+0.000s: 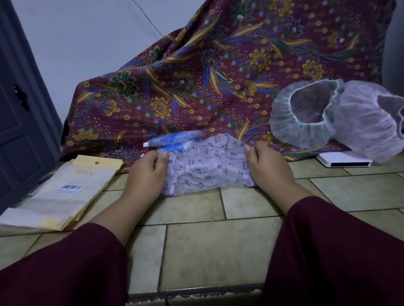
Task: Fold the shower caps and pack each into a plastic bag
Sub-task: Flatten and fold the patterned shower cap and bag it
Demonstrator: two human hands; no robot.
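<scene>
Thin, limp white plastic shower cap with blue musical notes (206,166) is lying flattened on the near tiled floor (246,204), the left hand (148,172) and right hand (269,163) pinching its side edges, the likeliest holds for something this light and slippery.

Tiled floor (201,246), pale wall (85,42), dark door (7,116)

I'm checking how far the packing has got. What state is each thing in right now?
White shower cap with purple music-note print: flattened on the tiles, held at both ends.
Left hand: grips its left end.
Right hand: grips its right end.
Blue folded caps in clear plastic: packed, lying behind it.
Two white gathered shower caps: unfolded, open.
Stack of yellow-topped plastic bags: flat, unused.
</scene>
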